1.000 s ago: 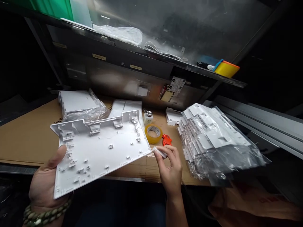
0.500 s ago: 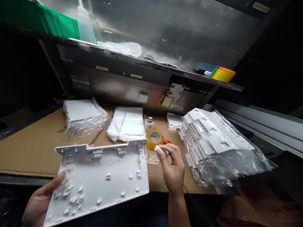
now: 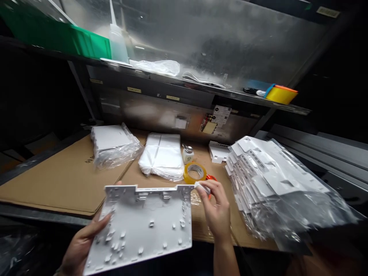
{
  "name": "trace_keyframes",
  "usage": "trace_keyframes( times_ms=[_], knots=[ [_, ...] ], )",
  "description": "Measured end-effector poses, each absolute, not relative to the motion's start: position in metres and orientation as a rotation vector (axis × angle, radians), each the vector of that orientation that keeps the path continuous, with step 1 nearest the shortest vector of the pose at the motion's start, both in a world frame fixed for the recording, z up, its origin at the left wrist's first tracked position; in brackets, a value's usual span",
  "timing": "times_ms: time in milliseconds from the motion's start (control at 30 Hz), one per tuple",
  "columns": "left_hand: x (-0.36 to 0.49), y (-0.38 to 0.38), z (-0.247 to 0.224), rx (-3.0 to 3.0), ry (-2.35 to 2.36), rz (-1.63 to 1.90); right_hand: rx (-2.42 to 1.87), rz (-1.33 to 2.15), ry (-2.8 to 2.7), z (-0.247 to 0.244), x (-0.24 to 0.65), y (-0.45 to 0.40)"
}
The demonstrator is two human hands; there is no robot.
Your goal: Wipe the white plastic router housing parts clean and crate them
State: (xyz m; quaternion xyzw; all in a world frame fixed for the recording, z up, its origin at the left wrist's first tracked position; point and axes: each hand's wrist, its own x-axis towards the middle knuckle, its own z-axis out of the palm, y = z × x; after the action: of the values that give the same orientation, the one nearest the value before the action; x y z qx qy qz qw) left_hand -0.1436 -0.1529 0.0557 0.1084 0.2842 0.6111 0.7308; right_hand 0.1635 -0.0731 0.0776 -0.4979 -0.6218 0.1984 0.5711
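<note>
A white plastic housing panel (image 3: 155, 235) is held up in front of me, its inner side with clips and ribs facing me. My left hand (image 3: 82, 241) grips its left edge, the thumb over the inner face and most fingers hidden behind. Between the thumb and fingers of my right hand (image 3: 217, 209) is pinched a small folded white wipe (image 3: 202, 187). This wipe is at the panel's upper right corner and appears to touch it. Just behind the right hand lie a roll of yellow tape (image 3: 187, 177) and something with orange-red handles (image 3: 211, 178), partly covered.
Cardboard (image 3: 63, 176) covers the bench. On it are bagged white panels (image 3: 110, 137) at left, a stack of clear bags (image 3: 162, 153), a pump bottle (image 3: 188, 154), a white housing (image 3: 219, 152) and a large bagged stack (image 3: 267, 172) at right. A metal shelf (image 3: 201, 85) crosses behind.
The panel and my left hand have shifted right, and the panel is turned more level. Its upper right corner now meets the wipe in my right hand. The camera view has shifted slightly.
</note>
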Motion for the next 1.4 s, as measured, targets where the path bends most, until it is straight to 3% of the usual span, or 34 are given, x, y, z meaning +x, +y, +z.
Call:
trace_keyframes(
  times_ms=[133,433,833,1100,1233,1400],
  knots=[
    [-0.119,-0.153,0.073,0.183,0.766,1.386,-1.173,0.350,-1.346,0.078,0.161,-0.066],
    [-0.046,-0.147,0.119,0.280,0.724,1.413,-0.785,0.241,-1.631,0.144,0.075,-0.102],
    [-0.032,-0.140,0.115,0.297,0.733,1.397,-0.826,0.094,-1.617,0.138,0.080,-0.089],
    [-0.074,-0.133,0.109,0.304,0.835,1.456,-1.508,0.150,-1.467,0.065,0.158,0.021],
    [-0.096,-0.128,0.101,0.190,0.595,1.395,-1.664,0.237,-1.568,0.022,0.172,0.057],
    [-0.111,-0.125,0.098,0.243,0.238,1.211,-1.678,0.223,-1.679,0.011,0.197,0.046]
  ],
)
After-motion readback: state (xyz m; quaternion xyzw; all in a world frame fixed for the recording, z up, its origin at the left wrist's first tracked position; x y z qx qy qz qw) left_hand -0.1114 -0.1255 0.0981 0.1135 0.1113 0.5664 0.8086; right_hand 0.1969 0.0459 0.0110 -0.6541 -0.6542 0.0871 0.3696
